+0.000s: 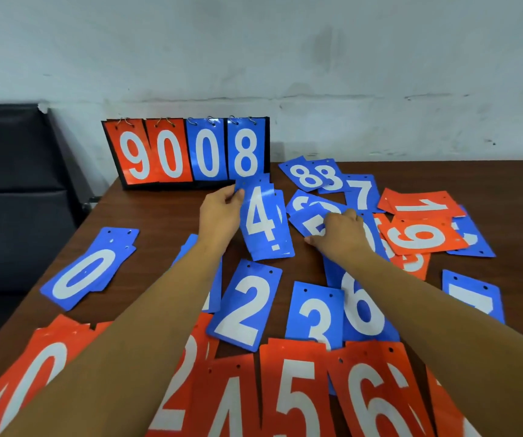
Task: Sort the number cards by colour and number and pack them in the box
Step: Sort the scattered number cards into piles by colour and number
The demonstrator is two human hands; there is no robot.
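My left hand (219, 212) pinches the top left edge of a small stack of blue 4 cards (265, 220), tilted above the table. My right hand (340, 234) grips a blue 5 card (312, 223) lying on a loose pile of blue cards. Blue cards lie in a row nearer me: a 0 stack (86, 269), a 2 (246, 305), a 3 (314, 313) and a 6 (362, 310). Orange cards 0, 2, 4, 5 (298, 395) and 6 line the near edge. Unsorted blue 8s (314, 175), a 7 and orange 1 and 9 cards (421, 231) lie at the right.
A flip scoreboard (187, 152) reading 9 0 0 8 stands at the back left of the brown table (159, 216), against a white wall. A dark chair (11, 171) sits beyond the table's left edge. No box is in view.
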